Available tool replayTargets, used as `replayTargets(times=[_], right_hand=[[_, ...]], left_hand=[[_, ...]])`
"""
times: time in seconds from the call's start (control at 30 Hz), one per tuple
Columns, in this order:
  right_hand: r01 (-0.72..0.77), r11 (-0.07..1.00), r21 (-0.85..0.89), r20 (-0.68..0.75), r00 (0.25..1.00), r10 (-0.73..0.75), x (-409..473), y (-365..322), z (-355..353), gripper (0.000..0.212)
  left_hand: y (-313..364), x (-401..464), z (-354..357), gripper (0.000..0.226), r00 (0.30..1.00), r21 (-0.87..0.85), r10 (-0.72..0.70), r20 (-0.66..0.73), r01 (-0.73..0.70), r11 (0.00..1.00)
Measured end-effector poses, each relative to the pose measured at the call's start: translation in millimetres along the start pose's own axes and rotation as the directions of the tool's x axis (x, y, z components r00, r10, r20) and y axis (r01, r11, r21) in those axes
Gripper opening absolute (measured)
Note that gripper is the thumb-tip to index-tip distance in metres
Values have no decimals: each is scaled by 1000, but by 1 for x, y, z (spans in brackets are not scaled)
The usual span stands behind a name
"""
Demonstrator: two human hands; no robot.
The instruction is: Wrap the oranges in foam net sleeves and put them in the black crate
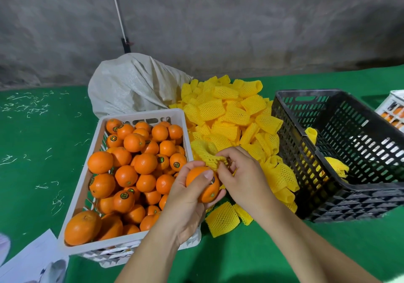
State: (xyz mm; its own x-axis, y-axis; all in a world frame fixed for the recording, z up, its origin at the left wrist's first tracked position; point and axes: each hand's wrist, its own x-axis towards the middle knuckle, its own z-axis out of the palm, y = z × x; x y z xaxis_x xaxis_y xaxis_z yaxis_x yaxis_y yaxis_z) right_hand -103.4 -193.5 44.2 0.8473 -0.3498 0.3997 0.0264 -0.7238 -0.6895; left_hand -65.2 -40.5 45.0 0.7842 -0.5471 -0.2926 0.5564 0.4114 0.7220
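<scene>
Orange [202,184], in hand: sits in the left hand [185,197], thumb laid across its top, the other fingers curled under and behind it. Held above the near right corner of the white crate [142,116]. Round, bright orange peel, a small dark sticker at its right shoulder and a green stem dot low on the front.

Foam net sleeve [207,153], in hand: yellow mesh tube, stretched and crumpled. The right hand [242,171] pinches its lower end with tightly curled fingers; that end touches the top of the orange just beside the left thumb. The sleeve's far end trails up and left toward the pile.

Loose oranges [135,166]: heaped in the white crate at left, many with round dark stickers.

Pile of sleeves [231,112]: yellow, spread on the green table cover [37,142] between the two crates. Two flattened ones [223,219] lie apart at the near edge, below the hands.

Black crate [341,151]: slotted plastic, at right of the pile. Yellow netting [336,165] shows inside against its left wall; whether it holds fruit cannot be told.

White woven sack [131,86]: behind the white crate, touching the pile.

Second white crate [393,110]: at the far right edge, partly cut off.
</scene>
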Motion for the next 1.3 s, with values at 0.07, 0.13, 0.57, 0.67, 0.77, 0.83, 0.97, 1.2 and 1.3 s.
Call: replayTargets(times=[0.07,0.13,0.57,0.67,0.77,0.83,0.97,1.2,1.3], right_hand=[[-6,999,46,27,1000,4,1,1,-1,3],[-8,994,108,95,995,-2,2,0,-2,5],[-25,997,-68,52,998,29,14,7,5,24],[-64,997,36,108,992,60,13,11,7,19],[-89,991,102,85,993,80,11,14,5,13],[-64,987,149,58,997,56,9,13,0,8],[75,995,72,93,992,-82,-3,5,-3,10],[121,993,-8,-156,980,-121,-21,-4,20,21],[-102,958,266,-123,983,138,-14,-7,26,27]], left_hand=[[-1,1,-1,35,999,-15,2,-34,-3,1000],[-2,0,-2,36,999,-27,10,-52,-11,1000],[5,-11,-11,57,966,590,130,224,-241,771],[11,-5,-16,67,977,623,128,169,-206,754],[17,0,-24,82,979,693,152,136,-204,692],[16,5,-28,84,974,726,200,106,-213,654],[5,13,-25,65,926,621,375,-38,-272,735],[-13,7,-13,74,849,544,517,-109,-384,746],[-14,2,-9,77,846,568,529,-70,-402,718]])
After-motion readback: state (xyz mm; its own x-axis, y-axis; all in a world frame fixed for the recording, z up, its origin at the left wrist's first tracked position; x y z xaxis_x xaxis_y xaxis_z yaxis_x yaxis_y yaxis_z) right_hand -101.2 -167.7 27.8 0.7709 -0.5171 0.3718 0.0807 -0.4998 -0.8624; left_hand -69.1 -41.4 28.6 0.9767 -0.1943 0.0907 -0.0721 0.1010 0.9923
